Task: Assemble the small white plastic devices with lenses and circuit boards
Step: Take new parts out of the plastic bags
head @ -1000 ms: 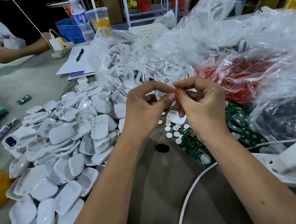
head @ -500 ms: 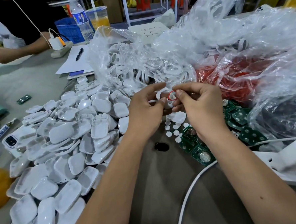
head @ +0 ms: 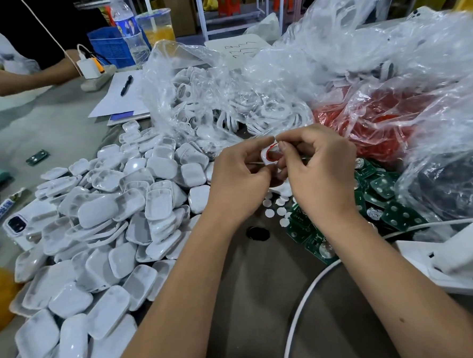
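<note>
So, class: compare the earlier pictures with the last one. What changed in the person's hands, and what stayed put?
The red ring, pinched edge-on between both hands a second ago, now lies flat on the white part, pressed by the right hand while the left hand steadies it. The white shells, green boards and bags stayed put.

White shell [head: 270,155] with red ring, pinched between fingertips.

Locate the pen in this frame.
In the head view the pen lies upper left on the white paper, between the power strip and the clear bag.
</note>
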`<action>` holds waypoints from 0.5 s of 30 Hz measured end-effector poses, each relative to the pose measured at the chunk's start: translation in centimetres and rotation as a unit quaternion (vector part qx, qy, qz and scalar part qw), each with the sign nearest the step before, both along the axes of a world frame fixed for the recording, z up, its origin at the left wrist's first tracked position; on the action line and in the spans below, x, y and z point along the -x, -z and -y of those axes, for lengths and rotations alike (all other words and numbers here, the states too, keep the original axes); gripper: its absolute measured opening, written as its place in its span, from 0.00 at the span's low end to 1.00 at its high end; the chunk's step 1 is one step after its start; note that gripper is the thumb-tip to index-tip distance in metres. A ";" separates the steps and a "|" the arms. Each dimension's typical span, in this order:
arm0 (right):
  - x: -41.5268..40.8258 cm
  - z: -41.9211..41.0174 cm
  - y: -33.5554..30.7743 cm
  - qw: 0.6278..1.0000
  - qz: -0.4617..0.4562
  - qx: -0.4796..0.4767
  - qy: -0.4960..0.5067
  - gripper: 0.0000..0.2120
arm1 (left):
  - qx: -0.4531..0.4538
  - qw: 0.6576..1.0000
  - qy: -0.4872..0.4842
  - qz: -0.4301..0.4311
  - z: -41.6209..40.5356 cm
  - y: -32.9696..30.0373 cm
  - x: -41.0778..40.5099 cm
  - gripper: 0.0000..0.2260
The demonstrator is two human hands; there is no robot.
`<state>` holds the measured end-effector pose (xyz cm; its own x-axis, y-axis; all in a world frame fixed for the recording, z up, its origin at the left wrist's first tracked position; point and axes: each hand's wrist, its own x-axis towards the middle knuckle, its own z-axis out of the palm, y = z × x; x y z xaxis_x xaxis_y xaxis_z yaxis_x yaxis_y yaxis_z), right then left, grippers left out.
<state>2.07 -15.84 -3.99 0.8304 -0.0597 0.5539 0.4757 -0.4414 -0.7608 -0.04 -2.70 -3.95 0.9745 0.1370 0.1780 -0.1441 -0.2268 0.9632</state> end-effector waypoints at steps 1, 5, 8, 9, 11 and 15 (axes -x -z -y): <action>0.1 0.0 0.0 1.000 0.003 0.004 0.002 0.05 | 0.005 1.000 -0.001 0.000 0.0 0.0 0.0 0.21; 0.2 0.0 -0.1 1.000 0.011 0.012 0.008 0.05 | 0.023 1.000 -0.004 -0.006 -0.1 0.0 0.0 0.20; 0.2 -0.1 -0.2 1.000 0.011 0.009 0.010 0.05 | 0.026 1.000 -0.008 -0.008 -0.1 0.1 -0.2 0.19; 0.2 -0.1 -0.2 1.000 0.013 0.009 0.013 0.05 | 0.026 1.000 -0.008 -0.008 -0.1 0.2 -0.2 0.19; 0.2 -0.1 -0.2 1.000 0.018 0.010 0.019 0.05 | 0.025 1.000 -0.004 -0.005 -0.1 0.1 -0.1 0.19; 0.3 -0.1 -0.2 0.999 0.026 0.017 0.024 0.05 | 0.037 0.999 -0.003 0.003 0.1 0.0 0.1 0.17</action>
<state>1.78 -15.72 -3.79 0.7965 -0.0800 0.5993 0.4922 -0.4899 -0.7195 -0.18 -2.84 -3.96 0.9725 0.1561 0.1729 -0.1488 -0.1550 0.9767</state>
